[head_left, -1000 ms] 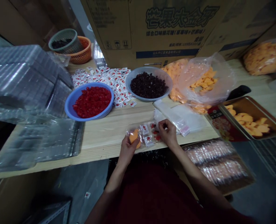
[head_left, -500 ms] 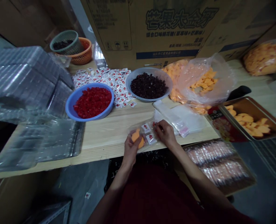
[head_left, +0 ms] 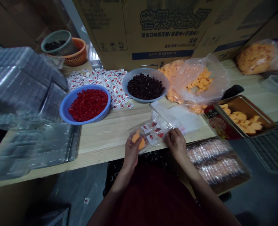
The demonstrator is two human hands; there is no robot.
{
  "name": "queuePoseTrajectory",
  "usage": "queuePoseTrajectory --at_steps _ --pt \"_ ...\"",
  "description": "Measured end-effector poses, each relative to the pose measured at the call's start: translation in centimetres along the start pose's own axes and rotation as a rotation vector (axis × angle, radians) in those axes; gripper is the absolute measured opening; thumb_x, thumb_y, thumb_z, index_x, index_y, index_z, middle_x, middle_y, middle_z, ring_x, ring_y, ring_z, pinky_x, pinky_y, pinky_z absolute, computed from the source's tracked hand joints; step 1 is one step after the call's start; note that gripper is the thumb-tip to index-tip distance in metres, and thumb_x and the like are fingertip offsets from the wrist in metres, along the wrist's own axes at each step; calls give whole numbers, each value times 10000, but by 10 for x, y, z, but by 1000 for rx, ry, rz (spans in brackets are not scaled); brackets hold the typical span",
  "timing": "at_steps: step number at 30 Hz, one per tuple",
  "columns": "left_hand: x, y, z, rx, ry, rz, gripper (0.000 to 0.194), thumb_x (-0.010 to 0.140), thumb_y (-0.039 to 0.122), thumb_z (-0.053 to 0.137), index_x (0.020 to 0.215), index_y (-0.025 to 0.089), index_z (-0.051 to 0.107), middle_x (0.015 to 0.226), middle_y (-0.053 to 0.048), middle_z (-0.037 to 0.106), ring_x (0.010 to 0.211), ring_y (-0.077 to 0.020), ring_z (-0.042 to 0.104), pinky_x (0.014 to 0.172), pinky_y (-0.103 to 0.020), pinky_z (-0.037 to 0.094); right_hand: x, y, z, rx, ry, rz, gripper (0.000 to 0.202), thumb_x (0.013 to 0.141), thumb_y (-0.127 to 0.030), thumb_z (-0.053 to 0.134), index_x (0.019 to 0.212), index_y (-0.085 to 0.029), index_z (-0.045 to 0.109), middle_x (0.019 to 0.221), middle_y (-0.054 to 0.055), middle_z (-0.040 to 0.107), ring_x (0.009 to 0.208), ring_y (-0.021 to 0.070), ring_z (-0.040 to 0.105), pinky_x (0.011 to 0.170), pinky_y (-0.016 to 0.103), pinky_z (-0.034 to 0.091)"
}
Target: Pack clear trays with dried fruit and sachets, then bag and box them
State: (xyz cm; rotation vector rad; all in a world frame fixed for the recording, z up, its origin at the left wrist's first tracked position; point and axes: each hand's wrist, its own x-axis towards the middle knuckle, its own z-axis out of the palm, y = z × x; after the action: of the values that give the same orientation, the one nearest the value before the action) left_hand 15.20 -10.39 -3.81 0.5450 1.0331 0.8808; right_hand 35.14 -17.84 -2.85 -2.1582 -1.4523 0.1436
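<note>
A clear plastic tray [head_left: 144, 146] with compartments lies at the table's front edge. My left hand [head_left: 131, 150] grips its left end, thumb over an orange, shaped candy piece [head_left: 141, 144]. Two white printed sachets [head_left: 151, 138] sit in the middle compartments. Right of them lie small red pieces [head_left: 160, 135] and a few dark ones [head_left: 154, 124]. At the tray's right end my right hand [head_left: 178, 144] is closed, fingertips pressed together; what they hold, if anything, is hidden. Behind it rests a stack of clear plastic bags [head_left: 188, 117].
Across the back stand a blue bowl of red pieces [head_left: 61, 108], scattered sachets [head_left: 116, 80], a bowl of dark pieces [head_left: 127, 91] and an open bag of orange pieces [head_left: 200, 81]. Stacked clear trays [head_left: 16, 84] fill the left. A tin [head_left: 268, 117] of orange pieces stands right.
My right hand has moved right, off the small compartments to the tray's right end, and red pieces now show there. My left hand keeps its grip. The view has shifted slightly.
</note>
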Motion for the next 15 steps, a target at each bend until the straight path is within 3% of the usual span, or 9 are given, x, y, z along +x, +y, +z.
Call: queuePoseTrajectory --at_steps 5,10,15 --pt "0 -2 1 -23 17 23 601 660 390 864 1153 151 616 1046 -81 725 872 -188 700 823 -315 528 -11 4 10 228 50 53 78 875 -177 482 907 -204 547 843 28 556 752 187 522 689 302 405" --pt "1 -5 6 -29 46 53 590 645 391 871 1119 148 619 1013 -71 728 877 -189 701 851 -320 518 -17 -15 18 323 131 47 89 862 -174 514 929 -201 568 807 0 552 722 163 525 689 291 415" --pt "1 -8 11 -51 88 121 563 675 391 854 1120 165 595 1072 -66 713 941 -186 696 886 -326 525 -19 -37 26 386 48 29 136 889 -173 479 981 -194 579 819 7 534 730 165 524 678 288 423"
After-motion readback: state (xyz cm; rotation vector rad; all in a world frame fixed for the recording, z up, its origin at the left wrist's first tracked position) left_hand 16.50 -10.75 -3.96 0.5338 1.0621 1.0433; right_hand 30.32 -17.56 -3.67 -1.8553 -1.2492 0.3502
